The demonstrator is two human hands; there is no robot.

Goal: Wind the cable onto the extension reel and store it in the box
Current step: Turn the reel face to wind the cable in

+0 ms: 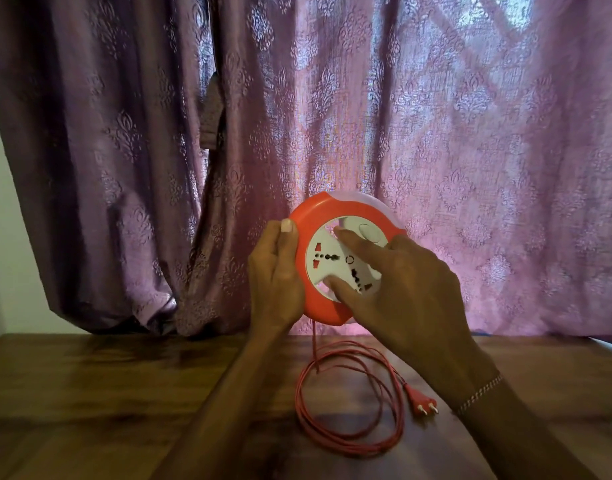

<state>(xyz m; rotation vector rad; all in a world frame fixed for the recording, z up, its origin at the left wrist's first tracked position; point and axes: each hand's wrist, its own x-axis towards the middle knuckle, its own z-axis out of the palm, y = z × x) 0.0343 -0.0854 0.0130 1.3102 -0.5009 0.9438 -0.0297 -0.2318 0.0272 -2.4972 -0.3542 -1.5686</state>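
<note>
A round orange extension reel (313, 216) with a white socket face (327, 252) is held upright above the table, facing me. My left hand (275, 271) grips its left rim, thumb on the front edge. My right hand (401, 285) lies across the white face, with fingers pressed into the gaps around it. A thin red cable (346, 393) hangs from the reel's bottom and lies in loose loops on the table. Its red two-pin plug (423, 403) rests at the right end of the loops. No box is in view.
The wooden table (107, 393) stretches left and right below my arms. A purple patterned curtain (367, 116) hangs close behind the reel, its hem touching the table's far edge. A pale wall (6, 237) shows at the left.
</note>
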